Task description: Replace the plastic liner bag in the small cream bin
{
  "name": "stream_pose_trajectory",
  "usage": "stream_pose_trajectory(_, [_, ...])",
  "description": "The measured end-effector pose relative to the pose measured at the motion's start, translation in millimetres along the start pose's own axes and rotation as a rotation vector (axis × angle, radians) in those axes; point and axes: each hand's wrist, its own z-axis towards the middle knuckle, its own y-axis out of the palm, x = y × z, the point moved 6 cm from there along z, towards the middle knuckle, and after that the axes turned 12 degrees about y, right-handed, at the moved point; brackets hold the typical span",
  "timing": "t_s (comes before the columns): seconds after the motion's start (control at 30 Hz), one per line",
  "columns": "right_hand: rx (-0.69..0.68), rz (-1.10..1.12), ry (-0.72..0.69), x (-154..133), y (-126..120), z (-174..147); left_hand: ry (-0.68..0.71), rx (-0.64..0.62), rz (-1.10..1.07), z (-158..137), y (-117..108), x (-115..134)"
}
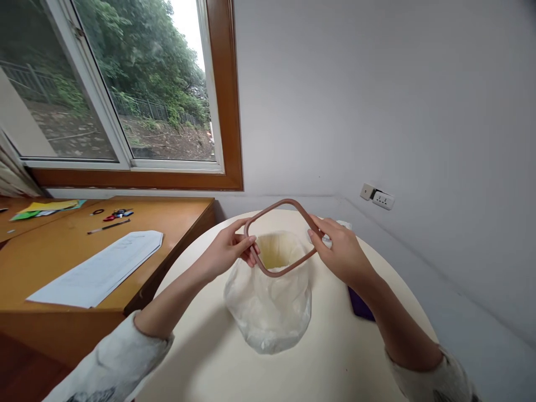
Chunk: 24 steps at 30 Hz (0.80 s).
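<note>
Two light sleeves, left point(113, 357) and right point(435, 374), are nearest, over one round cream table point(347, 357). On this table sits one white plastic bag point(268, 318), with one open mouth and a yellowish inside. Just above the mouth is one brown ring point(275, 274), square with rounded corners and tilted; whether it touches the bag, I cannot tell. Two hands hold it: the left hand point(228, 248) pinches its left side between thumb and fingers, the right hand point(339, 245) grips its right side. One dark purple flat object point(360, 306) lies at the right, partly hidden under the right forearm. On one wooden desk point(180, 215) at the left are some white sheets point(100, 273), their number not clear, then one pen point(109, 226), one dark small loop point(97, 211) and several coloured papers point(50, 207). Farther, two socket plates point(383, 200) are on the right wall, and one window point(146, 84) with two panes visible is at the far left.
</note>
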Motion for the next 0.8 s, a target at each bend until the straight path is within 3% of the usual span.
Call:
stream_pose_trajectory(0.23, [-0.219, -0.132, 0.183, 14, 31, 9, 0.023, 0.066, 0.261, 28, -13, -30])
stream_pose_trajectory(0.47, [-0.356, -0.201, 0.205, 22, 55, 7, -0.036, -0.015, 0.604, 40, -17, -54])
stream_pose_trajectory(0.8, [-0.415, -0.24, 0.229, 32, 73, 1, -0.08, -0.088, 0.637, 42, -17, -70])
